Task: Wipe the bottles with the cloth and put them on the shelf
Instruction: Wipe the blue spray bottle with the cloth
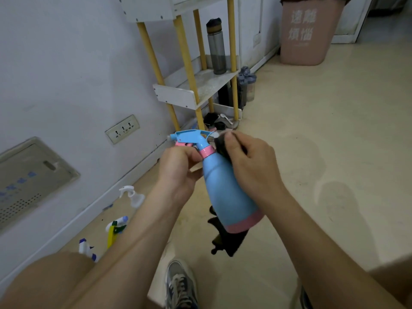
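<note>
My left hand grips the blue bottle at its neck, fingers curled under the pink trigger and collar; the bottle hangs in the air between my hands, tilted, spray head up and pointing left, pink base down and to the right. My right hand is closed round the black cloth, thumb on top, pressing it against the bottle's shoulder just below the collar; more of the cloth hangs down behind and below the base. Ahead stands the shelf on yellow posts against the wall; a grey bottle stands upright on its middle board, and dark bottles sit on the floor just beside its right post. A pink bin stands further back. On the floor at my left, near the wall, lie three spray bottles: a white one, a yellow one, a white-and-blue one; my shoe shows below.
</note>
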{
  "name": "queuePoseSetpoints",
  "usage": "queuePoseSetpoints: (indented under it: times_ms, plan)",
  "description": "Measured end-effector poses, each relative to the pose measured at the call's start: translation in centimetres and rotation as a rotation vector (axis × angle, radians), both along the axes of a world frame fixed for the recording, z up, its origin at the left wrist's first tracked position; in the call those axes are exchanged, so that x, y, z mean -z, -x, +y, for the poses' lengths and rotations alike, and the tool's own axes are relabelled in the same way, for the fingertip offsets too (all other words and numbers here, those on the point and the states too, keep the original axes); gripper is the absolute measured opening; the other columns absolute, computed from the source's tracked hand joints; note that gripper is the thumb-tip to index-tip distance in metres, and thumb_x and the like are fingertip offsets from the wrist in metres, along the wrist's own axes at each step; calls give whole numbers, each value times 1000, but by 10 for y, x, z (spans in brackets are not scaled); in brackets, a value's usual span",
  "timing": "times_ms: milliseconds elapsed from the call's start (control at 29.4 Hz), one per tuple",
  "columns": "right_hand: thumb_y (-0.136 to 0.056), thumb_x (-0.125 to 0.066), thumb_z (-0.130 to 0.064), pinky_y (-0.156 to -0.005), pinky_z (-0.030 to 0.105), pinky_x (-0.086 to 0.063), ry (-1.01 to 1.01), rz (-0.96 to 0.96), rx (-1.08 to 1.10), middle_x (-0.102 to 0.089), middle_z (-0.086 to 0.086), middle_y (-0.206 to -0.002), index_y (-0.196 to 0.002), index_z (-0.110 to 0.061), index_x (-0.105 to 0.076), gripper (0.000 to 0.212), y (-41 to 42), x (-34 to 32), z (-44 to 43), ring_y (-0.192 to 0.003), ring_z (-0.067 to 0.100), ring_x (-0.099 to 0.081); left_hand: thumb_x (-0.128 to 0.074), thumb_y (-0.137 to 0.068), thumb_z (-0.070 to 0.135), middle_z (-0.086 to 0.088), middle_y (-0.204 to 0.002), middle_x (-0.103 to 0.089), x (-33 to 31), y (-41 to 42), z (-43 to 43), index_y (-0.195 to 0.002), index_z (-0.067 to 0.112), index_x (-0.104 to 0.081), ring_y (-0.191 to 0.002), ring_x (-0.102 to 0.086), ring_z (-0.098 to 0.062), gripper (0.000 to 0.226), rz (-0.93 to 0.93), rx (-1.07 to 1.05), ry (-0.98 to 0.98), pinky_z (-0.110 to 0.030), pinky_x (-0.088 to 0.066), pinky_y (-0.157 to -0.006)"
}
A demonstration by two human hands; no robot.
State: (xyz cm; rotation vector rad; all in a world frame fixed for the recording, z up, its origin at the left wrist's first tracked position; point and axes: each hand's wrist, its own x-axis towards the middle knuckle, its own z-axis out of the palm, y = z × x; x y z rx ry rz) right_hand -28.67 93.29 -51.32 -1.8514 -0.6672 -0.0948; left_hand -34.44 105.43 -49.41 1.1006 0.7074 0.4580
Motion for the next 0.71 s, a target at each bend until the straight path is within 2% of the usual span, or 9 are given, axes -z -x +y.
queuePoseSetpoints:
  times_ms: [102, 170, 204, 272, 340, 442, 579, 647, 715]
  plan:
    - [-97, -46, -53, -71, 33, -46, 177, 107, -130, -70, -12, -87, -93, -36, -71, 30, 0, 1, -5, -84, 10, -61, -35, -70, -19, -3, -70, -64, -13, 3, 10, -83, 10, -59, -63, -63, -18, 41, -47, -79, -26, -36, -53, -71]
    - [-84, -52, -69, -74, 22, -47, 124, 361, -284, -69, -21, -103, -108, -49, -66, 34, -6, 8, -15, -90, -8, -62, -34, -73, -19, -4, -72, -64, -19, 4, 20, -85, 12, -61, -63, -65, -17, 43, -105, -165, -29, -36, -56, -69]
    - [-76, -56, -71, -73, 14, -46, 129, 431, -364, -64, -25, -111, -121, -53, -57, 49, -8, 11, -19, -92, -14, -59, -34, -74, -19, -5, -75, -63, -19, 5, 24, -87, 13, -61, -66, -65, -17, 43, -136, -200, -17, -37, -57, -70]
    - [-66, -70, -59, -75, 7, -47, 132, 489, -471, -56, -23, -122, -144, -48, -33, 87, -10, 21, -23, -99, -15, -57, -35, -75, -17, -8, -83, -64, -13, 3, 29, -91, 11, -62, -72, -64, -20, 42, -153, -246, 12, -37, -56, -72]
    - [-65, -84, -40, -76, 10, -51, 91, 500, -490, -59, -15, -121, -149, -46, -24, 103, -9, 31, -21, -98, -5, -64, -35, -74, -16, -14, -95, -68, -6, 1, 30, -102, 6, -62, -79, -67, -25, 44, -163, -238, 82, -36, -56, -73]
    - [-74, -85, -21, -68, 15, -54, -101, 598, -397, -65, -6, -113, -143, -34, -43, 82, -2, 36, -19, -89, 1, -69, -36, -76, -13, -14, -106, -70, 1, 3, 29, -113, 7, -60, -91, -68, -26, 48, -191, -162, 166, -38, -54, -82]
    - [-68, -74, -46, -77, 32, -55, -292, 931, -464, -73, 6, -112, -123, -18, -65, 62, -4, 42, -22, -96, 22, -71, -34, -81, -8, -6, -104, -69, -1, 8, 32, -123, 9, -56, -86, -66, -20, 51, -295, 28, 210, -33, -51, -77]
    - [-68, -71, -50, -76, 34, -53, -346, 1092, -458, -75, 5, -105, -113, -19, -69, 54, -3, 37, -21, -88, 21, -72, -38, -82, -4, -9, -110, -68, 0, 11, 32, -119, 10, -57, -91, -69, -24, 43, -408, 123, 281, -39, -52, -88]
    - [-70, -65, -49, -80, 37, -55, -402, 1065, -425, -75, 6, -104, -108, -18, -70, 49, -5, 30, -18, -90, 22, -72, -57, -86, 17, -11, -119, -67, 5, 11, 20, -126, 12, -58, -105, -67, -27, 40, -324, 188, 252, -46, -49, -99]
